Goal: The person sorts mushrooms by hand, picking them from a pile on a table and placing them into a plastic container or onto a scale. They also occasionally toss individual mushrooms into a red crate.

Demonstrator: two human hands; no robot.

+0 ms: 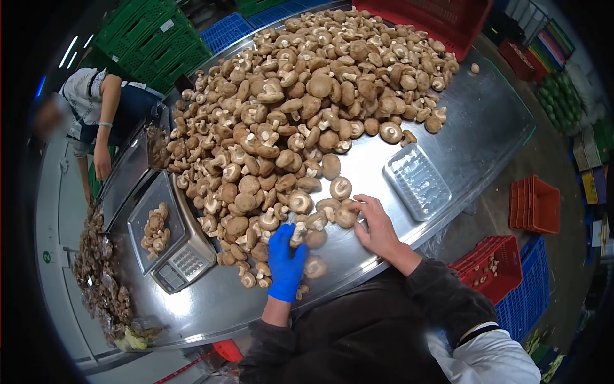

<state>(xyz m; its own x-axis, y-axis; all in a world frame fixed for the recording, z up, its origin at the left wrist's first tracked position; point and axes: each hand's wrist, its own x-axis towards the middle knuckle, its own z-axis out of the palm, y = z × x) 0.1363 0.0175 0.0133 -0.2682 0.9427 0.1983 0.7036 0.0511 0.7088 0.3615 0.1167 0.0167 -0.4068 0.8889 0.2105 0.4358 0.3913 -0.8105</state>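
A large heap of brown mushrooms (pixel 275 121) covers much of the metal table (pixel 473 121). My left hand (pixel 286 265), in a blue glove, is at the near edge of the heap, its thumb and fingers around a pale-stemmed mushroom (pixel 298 235). Bare, my right hand (pixel 378 229) touches a mushroom (pixel 346 215) with its fingertips, the fingers apart. A clear plastic tray (pixel 417 181) lies right of the heap. On the left, a scale (pixel 185 262) bears a tray (pixel 137 221) with several mushrooms in it.
Another person (pixel 96 105) leans over at the far left, near bagged mushrooms (pixel 96 281). Green crates (pixel 150 41) are stacked at the back left. A red crate (pixel 441 19) stands at the heap's far edge. Red crates (pixel 534 205) and a blue pallet (pixel 527 288) are right of the table.
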